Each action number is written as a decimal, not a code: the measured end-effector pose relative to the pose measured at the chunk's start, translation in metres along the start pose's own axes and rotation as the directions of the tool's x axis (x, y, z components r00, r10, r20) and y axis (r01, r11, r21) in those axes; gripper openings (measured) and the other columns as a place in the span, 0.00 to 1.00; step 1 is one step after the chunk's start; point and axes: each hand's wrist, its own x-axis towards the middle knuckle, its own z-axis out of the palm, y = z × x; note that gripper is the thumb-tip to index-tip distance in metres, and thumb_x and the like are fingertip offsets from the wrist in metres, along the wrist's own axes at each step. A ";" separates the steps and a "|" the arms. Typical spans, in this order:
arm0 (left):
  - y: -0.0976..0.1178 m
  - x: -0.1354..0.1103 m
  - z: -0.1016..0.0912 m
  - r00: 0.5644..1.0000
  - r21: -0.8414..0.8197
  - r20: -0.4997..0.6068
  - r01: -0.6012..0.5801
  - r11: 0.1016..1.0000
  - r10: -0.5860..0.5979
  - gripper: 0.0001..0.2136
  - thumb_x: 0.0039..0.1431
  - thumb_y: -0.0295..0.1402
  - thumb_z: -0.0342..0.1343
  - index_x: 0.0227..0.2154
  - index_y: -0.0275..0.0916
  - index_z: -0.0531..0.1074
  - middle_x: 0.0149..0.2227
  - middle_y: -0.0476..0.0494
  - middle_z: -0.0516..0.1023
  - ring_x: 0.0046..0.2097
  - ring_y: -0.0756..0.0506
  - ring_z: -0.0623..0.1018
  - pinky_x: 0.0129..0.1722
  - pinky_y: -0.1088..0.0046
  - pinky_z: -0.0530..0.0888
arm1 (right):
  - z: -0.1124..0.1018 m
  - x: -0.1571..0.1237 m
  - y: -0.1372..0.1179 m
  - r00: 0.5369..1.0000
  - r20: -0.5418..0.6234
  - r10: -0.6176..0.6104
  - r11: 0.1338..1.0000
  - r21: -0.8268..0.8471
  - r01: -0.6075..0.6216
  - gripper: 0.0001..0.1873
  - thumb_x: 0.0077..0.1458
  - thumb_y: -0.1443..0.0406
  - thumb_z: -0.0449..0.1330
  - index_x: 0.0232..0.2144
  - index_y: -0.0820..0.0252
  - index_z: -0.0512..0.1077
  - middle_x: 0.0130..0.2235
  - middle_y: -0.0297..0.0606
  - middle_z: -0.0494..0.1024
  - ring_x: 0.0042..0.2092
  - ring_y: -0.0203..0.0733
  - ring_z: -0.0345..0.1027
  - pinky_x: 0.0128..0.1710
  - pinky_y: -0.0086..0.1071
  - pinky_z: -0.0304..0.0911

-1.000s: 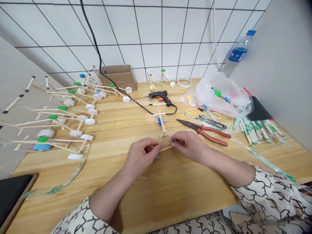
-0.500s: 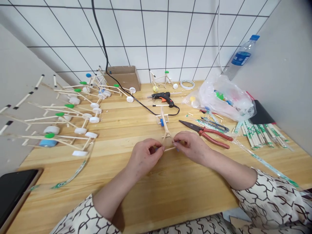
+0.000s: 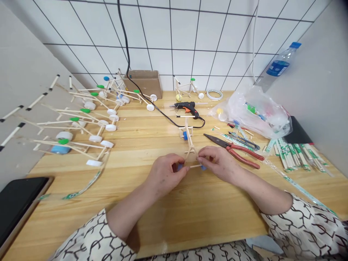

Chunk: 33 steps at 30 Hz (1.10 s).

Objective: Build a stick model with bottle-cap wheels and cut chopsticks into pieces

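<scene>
A small stick model (image 3: 189, 145) made of thin wooden sticks with blue bottle-cap wheels lies on the wooden table (image 3: 168, 210) in front of me. My left hand (image 3: 167, 173) pinches the left end of its near cross stick, by a blue cap. My right hand (image 3: 217, 162) pinches the right end of the same stick, where another blue cap shows under the fingers. Both hands rest on the table, fingers closed.
Red-handled pliers (image 3: 235, 148) lie right of the model. A black glue gun (image 3: 187, 107) with its cord sits behind it. Several finished stick models (image 3: 89, 116) crowd the left. A plastic bag (image 3: 257, 112), chopstick packs (image 3: 296, 154), a water bottle (image 3: 280, 65), a cardboard box (image 3: 145, 81), a phone (image 3: 19, 203).
Both hands stay pinched on the model's near stick and have barely shifted. The view has swung left and slightly down.
</scene>
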 end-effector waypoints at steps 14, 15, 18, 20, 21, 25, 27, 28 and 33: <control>0.003 -0.004 -0.001 0.996 0.085 0.053 0.067 0.994 -0.071 0.05 0.43 0.33 0.58 0.25 0.39 0.70 0.20 0.53 0.69 0.23 0.50 0.67 0.24 0.76 0.63 | -0.001 -0.002 -0.003 1.000 0.027 0.011 1.000 0.015 -0.011 0.10 0.53 0.69 0.53 0.22 0.61 0.69 0.27 0.36 0.72 0.31 0.36 0.64 0.32 0.29 0.58; 0.004 -0.004 -0.001 0.996 0.079 0.047 0.070 0.994 -0.074 0.05 0.43 0.32 0.58 0.26 0.39 0.71 0.20 0.53 0.69 0.23 0.50 0.67 0.24 0.76 0.63 | -0.001 -0.002 -0.003 1.000 0.029 0.011 1.000 0.017 -0.011 0.10 0.53 0.69 0.53 0.22 0.62 0.69 0.27 0.36 0.72 0.31 0.37 0.64 0.32 0.29 0.57; 0.004 -0.003 -0.001 0.997 0.064 0.032 0.065 0.996 -0.067 0.05 0.44 0.32 0.57 0.26 0.38 0.72 0.20 0.53 0.68 0.23 0.51 0.67 0.24 0.77 0.63 | 0.000 -0.002 -0.002 1.000 0.022 0.014 1.000 0.020 -0.015 0.09 0.53 0.69 0.53 0.22 0.62 0.69 0.27 0.36 0.72 0.31 0.37 0.64 0.32 0.29 0.57; 0.003 -0.003 -0.001 0.998 0.063 0.028 0.048 0.997 -0.050 0.04 0.44 0.31 0.57 0.25 0.38 0.72 0.20 0.53 0.68 0.23 0.51 0.67 0.24 0.77 0.63 | 0.000 -0.001 -0.002 1.000 0.019 0.018 1.000 0.015 -0.018 0.09 0.53 0.69 0.53 0.22 0.62 0.69 0.27 0.36 0.72 0.31 0.37 0.64 0.31 0.28 0.57; 0.003 -0.003 -0.001 0.999 0.063 0.024 0.038 0.997 -0.040 0.03 0.45 0.31 0.56 0.25 0.37 0.71 0.20 0.53 0.68 0.23 0.51 0.67 0.24 0.77 0.63 | 0.000 -0.001 -0.002 1.000 0.018 0.018 1.000 0.012 -0.018 0.09 0.53 0.69 0.53 0.22 0.62 0.69 0.27 0.36 0.72 0.31 0.37 0.64 0.31 0.28 0.57; 0.002 -0.002 -0.001 1.000 0.061 0.016 0.009 0.998 -0.010 0.03 0.46 0.31 0.55 0.24 0.37 0.71 0.21 0.53 0.68 0.23 0.52 0.66 0.24 0.78 0.63 | 0.000 -0.001 -0.002 1.000 0.020 0.016 1.000 0.006 -0.017 0.09 0.53 0.70 0.53 0.22 0.62 0.69 0.26 0.37 0.72 0.30 0.37 0.64 0.31 0.29 0.57; 0.001 -0.002 -0.001 1.000 0.053 0.013 0.006 0.999 -0.007 0.03 0.46 0.31 0.55 0.24 0.37 0.71 0.21 0.52 0.68 0.23 0.52 0.66 0.24 0.78 0.63 | -0.001 -0.001 -0.002 1.000 0.019 0.010 1.000 0.005 -0.010 0.09 0.53 0.70 0.53 0.22 0.62 0.69 0.26 0.37 0.72 0.30 0.37 0.64 0.31 0.29 0.57; 0.001 -0.002 0.000 1.000 0.048 0.012 0.005 0.999 -0.006 0.03 0.46 0.31 0.55 0.24 0.37 0.71 0.21 0.52 0.68 0.23 0.52 0.66 0.24 0.78 0.63 | -0.001 -0.001 -0.002 1.000 0.018 0.007 1.000 0.005 -0.007 0.09 0.52 0.70 0.53 0.22 0.62 0.69 0.26 0.37 0.73 0.30 0.37 0.64 0.31 0.29 0.57; -0.001 -0.002 0.001 1.000 0.027 0.006 -0.004 1.000 0.004 0.03 0.47 0.30 0.55 0.25 0.36 0.71 0.22 0.52 0.68 0.23 0.52 0.66 0.24 0.78 0.63 | 0.000 -0.001 0.000 1.000 0.000 0.009 1.000 -0.003 -0.009 0.08 0.52 0.70 0.54 0.23 0.62 0.70 0.27 0.37 0.73 0.30 0.37 0.65 0.30 0.29 0.58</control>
